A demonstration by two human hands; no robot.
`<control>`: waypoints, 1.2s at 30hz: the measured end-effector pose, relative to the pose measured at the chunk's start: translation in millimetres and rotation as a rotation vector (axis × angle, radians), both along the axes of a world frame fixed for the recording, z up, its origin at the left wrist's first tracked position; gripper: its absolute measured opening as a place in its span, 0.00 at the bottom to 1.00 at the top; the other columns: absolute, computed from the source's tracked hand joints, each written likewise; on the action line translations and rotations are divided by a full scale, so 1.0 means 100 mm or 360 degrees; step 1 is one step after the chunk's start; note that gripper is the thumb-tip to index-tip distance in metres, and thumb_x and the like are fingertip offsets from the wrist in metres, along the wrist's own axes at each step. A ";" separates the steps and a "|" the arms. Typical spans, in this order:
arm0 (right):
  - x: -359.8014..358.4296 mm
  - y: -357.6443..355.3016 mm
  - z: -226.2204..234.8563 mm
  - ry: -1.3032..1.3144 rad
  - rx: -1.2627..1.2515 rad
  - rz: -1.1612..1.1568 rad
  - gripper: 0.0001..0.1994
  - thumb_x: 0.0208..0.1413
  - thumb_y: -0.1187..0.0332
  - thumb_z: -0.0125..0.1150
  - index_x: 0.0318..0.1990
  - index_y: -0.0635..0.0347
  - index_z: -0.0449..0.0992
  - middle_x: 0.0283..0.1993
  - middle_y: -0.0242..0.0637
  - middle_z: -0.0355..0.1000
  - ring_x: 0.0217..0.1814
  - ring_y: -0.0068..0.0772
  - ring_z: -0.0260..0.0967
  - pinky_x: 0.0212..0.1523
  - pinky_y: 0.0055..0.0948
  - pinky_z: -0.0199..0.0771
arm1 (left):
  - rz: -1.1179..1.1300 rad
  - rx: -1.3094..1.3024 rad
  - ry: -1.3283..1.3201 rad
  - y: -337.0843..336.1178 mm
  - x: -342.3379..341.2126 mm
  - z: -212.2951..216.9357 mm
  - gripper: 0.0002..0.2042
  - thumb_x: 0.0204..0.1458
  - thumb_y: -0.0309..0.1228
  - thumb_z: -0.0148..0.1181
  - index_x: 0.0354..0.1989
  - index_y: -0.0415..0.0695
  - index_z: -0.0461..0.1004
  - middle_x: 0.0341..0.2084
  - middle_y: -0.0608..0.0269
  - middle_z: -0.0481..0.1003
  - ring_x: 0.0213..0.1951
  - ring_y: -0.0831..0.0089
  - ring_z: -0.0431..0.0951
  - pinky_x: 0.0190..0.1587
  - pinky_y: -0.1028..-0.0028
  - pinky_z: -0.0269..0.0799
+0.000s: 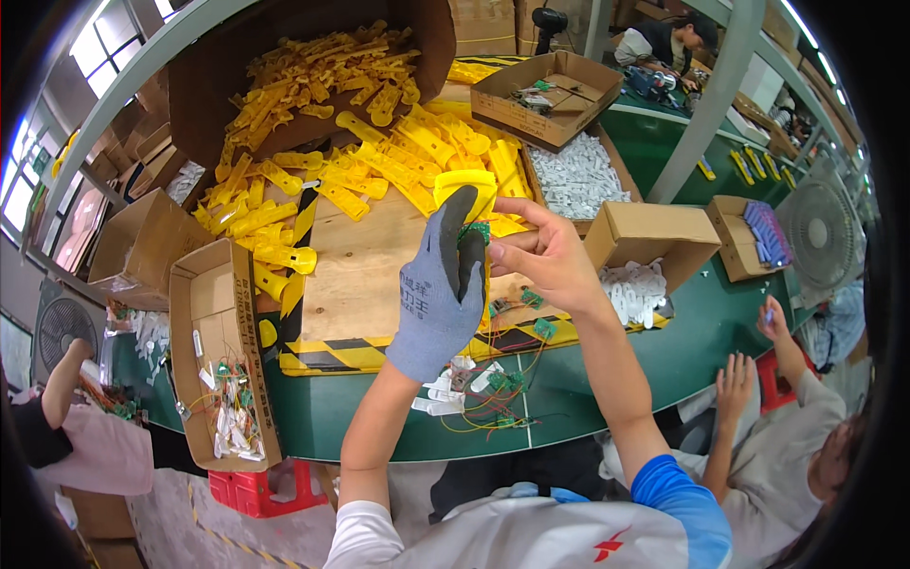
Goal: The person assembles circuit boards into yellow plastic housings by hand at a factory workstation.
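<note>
A gloved left hand [441, 289] and a bare right hand [542, 256] are meeting, both pinching a yellow plastic casing [466, 188] with a small green circuit board [477, 230] being pressed into it. Seating the board squarely looks wise. Beyond the fingers, more yellow casings [322, 123] are spilling from a cardboard box [218, 85]; wired boards [483, 394] are lying below the wrists.

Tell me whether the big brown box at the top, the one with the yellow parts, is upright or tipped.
Tipped: the big brown box lies on its side, and yellow plastic parts spill from its mouth across the wooden board.
</note>
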State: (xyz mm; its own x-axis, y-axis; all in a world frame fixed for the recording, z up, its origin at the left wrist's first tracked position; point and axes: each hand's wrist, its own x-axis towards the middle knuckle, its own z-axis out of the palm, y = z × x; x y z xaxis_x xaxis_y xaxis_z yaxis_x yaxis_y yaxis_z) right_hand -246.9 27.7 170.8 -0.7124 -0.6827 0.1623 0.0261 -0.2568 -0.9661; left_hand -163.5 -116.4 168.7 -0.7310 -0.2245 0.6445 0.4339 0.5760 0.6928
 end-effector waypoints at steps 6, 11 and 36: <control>-0.10 0.04 -0.04 -0.0010 -0.0013 0.0122 0.25 0.56 0.71 0.66 0.60 0.67 0.67 0.38 0.41 0.80 0.37 0.23 0.77 0.42 0.23 0.77 | -0.0047 0.0013 0.0072 -0.04 0.00 0.01 0.20 0.57 0.20 0.50 0.59 0.39 0.63 0.48 0.44 0.73 0.46 0.48 0.77 0.48 0.64 0.72; -0.10 0.00 -0.08 0.0051 -0.0031 0.0084 0.24 0.56 0.74 0.65 0.59 0.67 0.65 0.42 0.46 0.79 0.43 0.27 0.78 0.46 0.27 0.78 | 0.0063 0.0015 -0.0051 -0.02 -0.03 0.02 0.18 0.57 0.22 0.51 0.57 0.39 0.64 0.45 0.44 0.74 0.45 0.49 0.77 0.46 0.64 0.73; 0.21 -0.15 -0.16 0.0359 -0.0210 -0.0225 0.21 0.57 0.80 0.59 0.60 0.66 0.70 0.56 0.41 0.74 0.51 0.21 0.72 0.54 0.23 0.74 | 0.0048 0.0257 -0.0051 -0.05 -0.09 -0.11 0.10 0.59 0.25 0.51 0.48 0.39 0.65 0.39 0.52 0.72 0.37 0.66 0.76 0.41 0.67 0.72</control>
State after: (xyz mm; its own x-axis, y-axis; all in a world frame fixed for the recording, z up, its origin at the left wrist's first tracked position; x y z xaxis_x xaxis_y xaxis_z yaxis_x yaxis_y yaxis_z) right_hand -225.7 13.1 155.1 -0.7349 -0.5416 0.4081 -0.2304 -0.3665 -0.9014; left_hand -172.3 -121.1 157.5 -0.7419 -0.3454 0.5746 0.3941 0.4688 0.7906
